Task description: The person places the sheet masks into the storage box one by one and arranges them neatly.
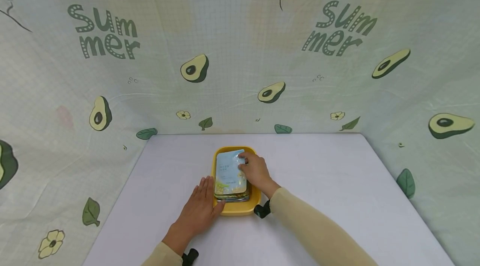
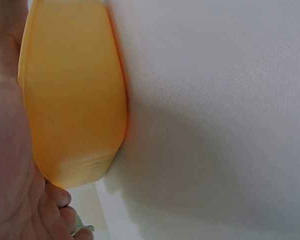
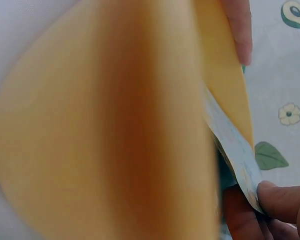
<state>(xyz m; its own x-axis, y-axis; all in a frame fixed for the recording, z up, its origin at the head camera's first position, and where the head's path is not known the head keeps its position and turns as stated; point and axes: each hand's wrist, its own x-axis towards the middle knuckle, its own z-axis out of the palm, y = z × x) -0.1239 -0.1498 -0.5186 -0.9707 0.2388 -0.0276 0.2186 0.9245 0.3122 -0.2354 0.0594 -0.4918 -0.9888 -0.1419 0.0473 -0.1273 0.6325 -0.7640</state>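
A yellow plastic basket stands on the table with a stack of flat packets in it. The top one is a light blue packet with small printing. My right hand pinches its right edge; in the right wrist view, thumb and fingers lie on opposite sides of the packet, which is tilted. My left hand rests against the left rim, its fingers straight and its thumb near the front corner. In the left wrist view, the palm touches the basket's rim. Lower packets are mostly hidden.
The white table extends around the basket. Behind it and at both sides hangs a pale cloth printed with avocados, leaves and lettering. Black wrist devices sit at both wrists, the right one close to the basket's front right corner.
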